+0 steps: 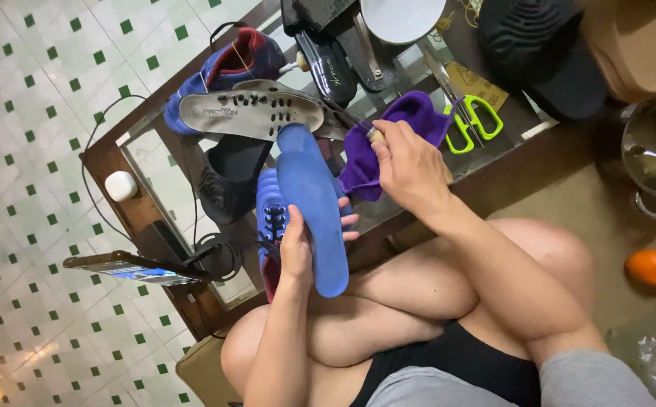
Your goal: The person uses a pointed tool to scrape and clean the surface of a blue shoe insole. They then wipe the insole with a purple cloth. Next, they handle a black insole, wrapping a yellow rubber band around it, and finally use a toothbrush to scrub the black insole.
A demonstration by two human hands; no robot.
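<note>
Gripping the light, bendy blue insole point(314, 215) mid-length, left hand point(295, 252) steadies it; right hand point(411, 162) pinches the soft purple cloth point(388, 139) beside it.

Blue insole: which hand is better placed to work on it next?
Probably the right hand: it holds a purple cloth just beside the blue insole, while the left hand is occupied gripping the insole upright.

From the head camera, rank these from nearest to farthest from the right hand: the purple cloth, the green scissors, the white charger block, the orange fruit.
1. purple cloth: gripped in the right hand itself, over the glass table.
2. green scissors: on the table just beyond the hand.
3. orange fruit: on the floor at the picture's right edge.
4. white charger block: on the table's wooden frame, far left.
</note>
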